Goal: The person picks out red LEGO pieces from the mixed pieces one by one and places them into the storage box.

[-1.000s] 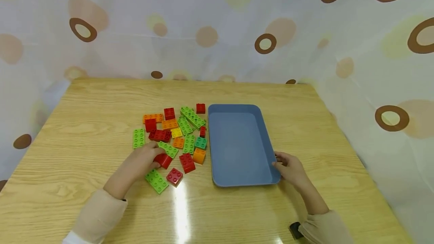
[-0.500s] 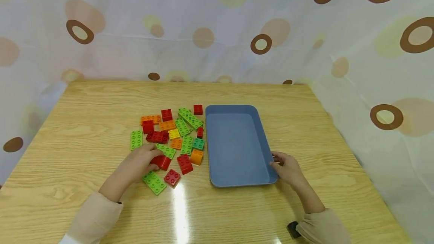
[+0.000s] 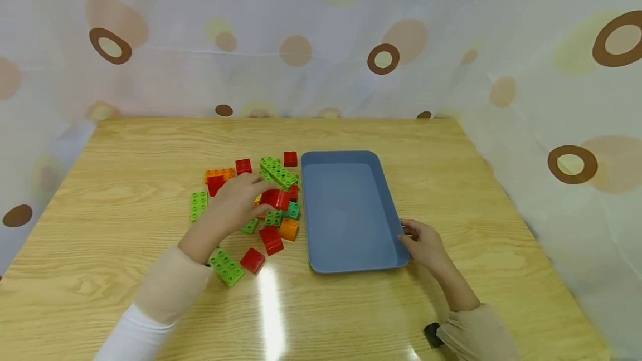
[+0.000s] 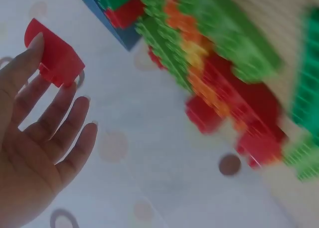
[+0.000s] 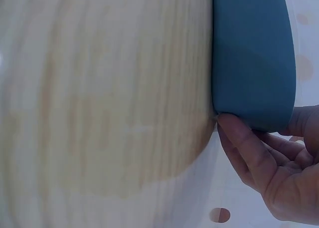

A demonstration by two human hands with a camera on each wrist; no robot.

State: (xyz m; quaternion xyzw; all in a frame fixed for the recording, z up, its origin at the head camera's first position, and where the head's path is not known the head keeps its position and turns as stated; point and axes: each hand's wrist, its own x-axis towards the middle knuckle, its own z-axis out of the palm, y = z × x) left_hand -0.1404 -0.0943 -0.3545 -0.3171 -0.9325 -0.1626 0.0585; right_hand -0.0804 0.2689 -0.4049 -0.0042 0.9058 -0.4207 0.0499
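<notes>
My left hand (image 3: 236, 202) pinches a red toy building brick (image 3: 276, 199) with a rounded side between thumb and fingertips. It holds this brick up over the right part of the loose bricks, left of the tray. In the left wrist view, the red brick (image 4: 59, 54) has its studs toward the fingers, and the other fingers spread below it. A blue-grey tray (image 3: 346, 216) lies on the table with nothing in it. At its right side, near the front corner, my right hand (image 3: 425, 245) grips the rim. The right wrist view shows the fingers curled at the tray's outer wall (image 5: 254, 58).
Several red, green, orange and yellow bricks lie left of the tray, partly hidden under my left hand. Nearest the front are a green brick (image 3: 227, 267) and a red brick (image 3: 253, 261). A patterned cloth (image 3: 251, 38) hangs behind the wooden table (image 3: 351, 316).
My left hand has lifted the red rounded brick from the front of the pile and carried it right and away from me. My right hand has stayed on the tray. The head view shifted slightly.
</notes>
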